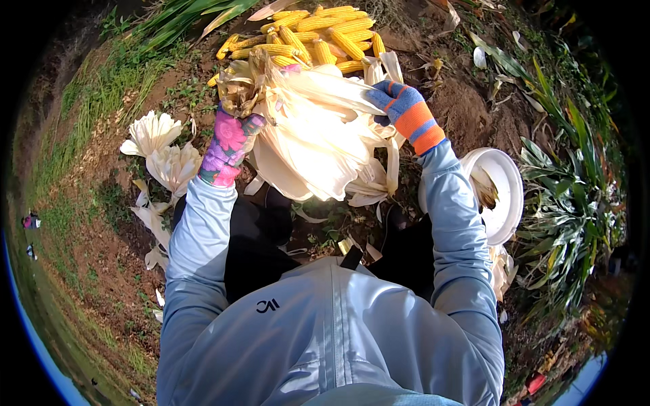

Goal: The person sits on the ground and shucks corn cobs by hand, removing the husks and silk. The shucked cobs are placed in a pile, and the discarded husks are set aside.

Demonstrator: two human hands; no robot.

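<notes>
My left hand [228, 144], in a flowered pink and purple glove, grips the browned end of a large spread of dry corn husks [310, 147]. My right hand [403, 114], in an orange and blue striped glove, pinches the pointed tip of a pale husk leaf at the right side of the same spread. The husks fan out between both hands and hide what lies under them. Just beyond them is a pile of husked yellow corn cobs [304, 38] on the soil.
A white plastic bucket [500, 223] lies to the right, with a husk piece inside. Opened pale husks [172, 165] lie on the left. Green stalks and leaves [563, 213] cover the far right, and more green leaves [177, 23] lie at upper left.
</notes>
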